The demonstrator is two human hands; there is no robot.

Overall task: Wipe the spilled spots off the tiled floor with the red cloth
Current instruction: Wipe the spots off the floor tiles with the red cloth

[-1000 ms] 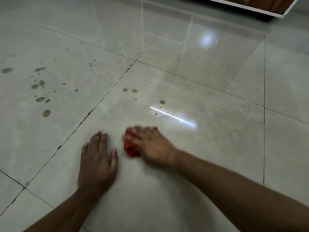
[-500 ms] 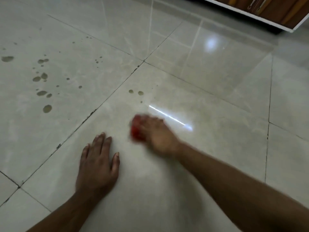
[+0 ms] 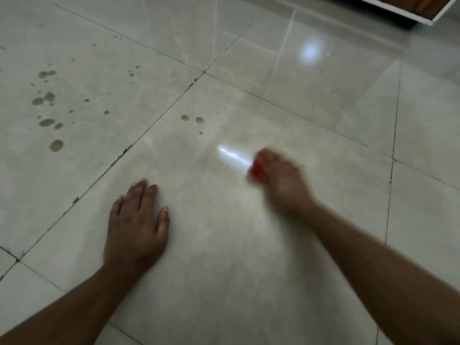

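My right hand (image 3: 282,181) is blurred with motion and presses the red cloth (image 3: 256,168) onto the glossy tiled floor (image 3: 224,257); only a small red edge shows under the fingers. My left hand (image 3: 137,226) lies flat on the same tile, palm down, fingers apart. Two brownish spilled spots (image 3: 192,119) with a smaller one below sit on this tile, ahead and left of the cloth. A cluster of several larger spots (image 3: 47,113) marks the tile to the far left, with small specks (image 3: 132,72) further back.
Dark grout lines (image 3: 119,155) cross the floor between tiles. A white-edged wooden piece of furniture (image 3: 423,9) stands at the top right. A bright streak of reflected light (image 3: 232,155) lies just left of the cloth.
My right hand has swept the red cloth forward and to the right across the tile. The spot near the light streak, seen a second ago, no longer shows. My left hand stays planted.
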